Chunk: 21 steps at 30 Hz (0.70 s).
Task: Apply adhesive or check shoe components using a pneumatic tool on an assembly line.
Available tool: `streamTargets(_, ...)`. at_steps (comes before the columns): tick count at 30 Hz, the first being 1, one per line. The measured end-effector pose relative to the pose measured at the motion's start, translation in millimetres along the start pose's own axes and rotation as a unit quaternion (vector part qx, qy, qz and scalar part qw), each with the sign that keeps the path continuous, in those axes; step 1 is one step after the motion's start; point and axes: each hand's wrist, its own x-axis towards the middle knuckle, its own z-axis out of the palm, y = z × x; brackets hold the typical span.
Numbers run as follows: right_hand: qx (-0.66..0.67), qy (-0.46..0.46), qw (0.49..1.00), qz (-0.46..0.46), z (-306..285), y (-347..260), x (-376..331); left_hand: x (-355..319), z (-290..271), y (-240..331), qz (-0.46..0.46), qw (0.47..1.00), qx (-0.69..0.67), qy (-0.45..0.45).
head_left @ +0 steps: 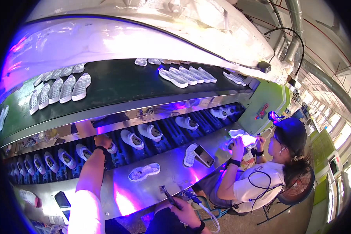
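My left arm stretches out over the metal ledge. At its end my left hand is closed at a white shoe on the dark slatted conveyor; the fingertips are partly hidden. Low in front of me, my right hand grips the dark handle of a small brush, its bristle end pointing up and left. On the ledge between my hands lies a white shoe sole, hollow side up. Other white shoes sit spaced along the conveyor on both sides of my left hand.
Above, a green belt carries rows of white soles under a bright hood. A phone leans on another sole; a second phone lies at left. At right, a seated co-worker holds a brightly lit shoe part, near a fan.
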Motion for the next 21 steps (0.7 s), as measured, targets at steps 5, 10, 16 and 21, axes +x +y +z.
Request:
streamTargets(5, 0.009, -0.009, 0.998, 0.056, 2.2, 8.6, -1.8, -108.6, -75.3, -16.8, 0.189, 0.965, -0.183, -0.012)
streamTargets(10, -0.022, 0.005, 1.0, 0.011, 11.0, 16.4, 4.7, -264.7, -106.8, -82.8, 0.514, 0.853, -0.087, 0.0)
streamTargets(16, -0.02, -0.031, 0.998, -0.042, 30.5, -19.1, 14.7, -387.0, -159.9, -80.3, 0.288, 0.937, 0.075, -0.182)
streamTargets(21, 0.027, -0.049, 0.998, -0.043, 41.9, -55.8, 1.4, -382.9, -165.3, -90.2, 0.214, 0.949, -0.153, -0.176)
